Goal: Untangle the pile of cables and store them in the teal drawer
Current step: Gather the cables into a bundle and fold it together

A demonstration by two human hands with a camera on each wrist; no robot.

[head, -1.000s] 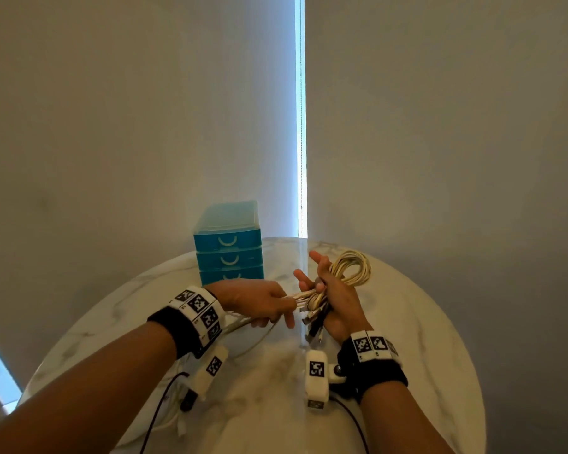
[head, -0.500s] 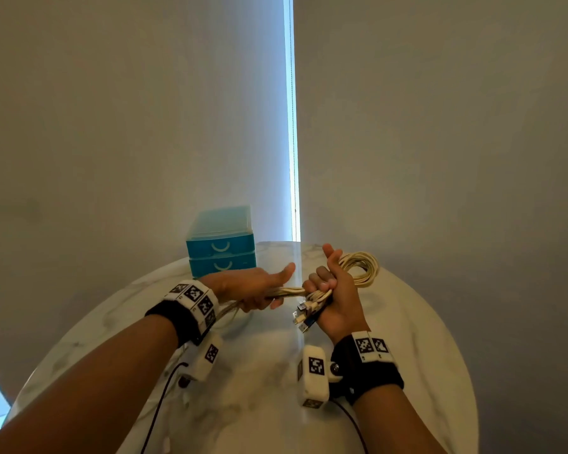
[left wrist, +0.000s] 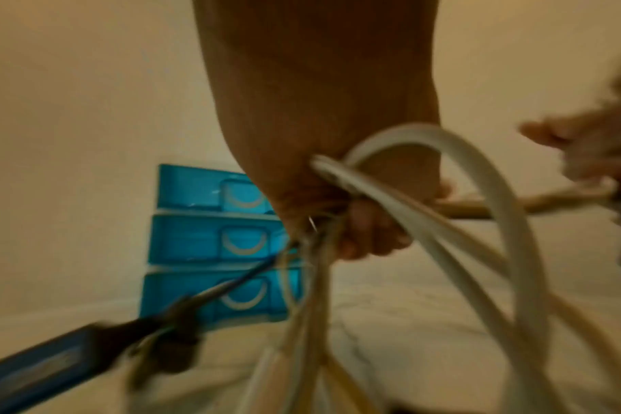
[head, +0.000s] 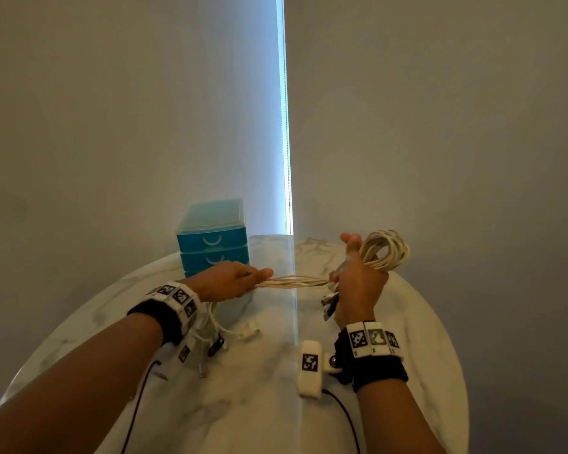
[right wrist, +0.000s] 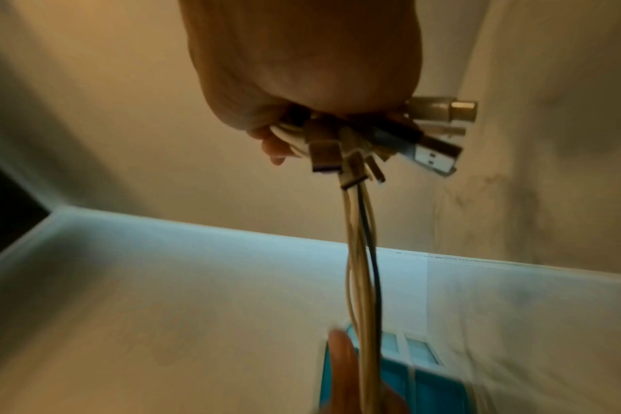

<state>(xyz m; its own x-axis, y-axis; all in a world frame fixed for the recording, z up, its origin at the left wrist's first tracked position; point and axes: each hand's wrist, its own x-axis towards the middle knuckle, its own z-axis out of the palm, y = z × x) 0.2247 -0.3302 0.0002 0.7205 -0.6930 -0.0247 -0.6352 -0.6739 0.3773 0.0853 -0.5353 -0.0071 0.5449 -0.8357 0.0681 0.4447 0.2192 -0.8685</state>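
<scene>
A bundle of cream cables [head: 292, 282] stretches taut between my two hands above the marble table [head: 417, 322]. My right hand [head: 358, 283] grips the cables, with a coiled loop [head: 387, 250] sticking out past its fingers and several USB plugs [right wrist: 429, 151] hanging below the fist. My left hand [head: 230, 280] grips the other stretch of the cables [left wrist: 390, 196]; loose ends and plugs [head: 243, 332] dangle under its wrist. The teal drawer unit [head: 212, 239] stands behind my left hand, all drawers closed [left wrist: 224, 241].
The round table's far edge runs close behind the drawer unit and a grey wall rises beyond it. A bright vertical gap [head: 286, 126] splits the wall. Black wires [head: 138, 398] trail from the wrist cameras over the near table.
My hands have pulled apart, the right one moving right and up, so a longer stretch of cable now runs taut between them. Loose plugs have appeared below my left wrist.
</scene>
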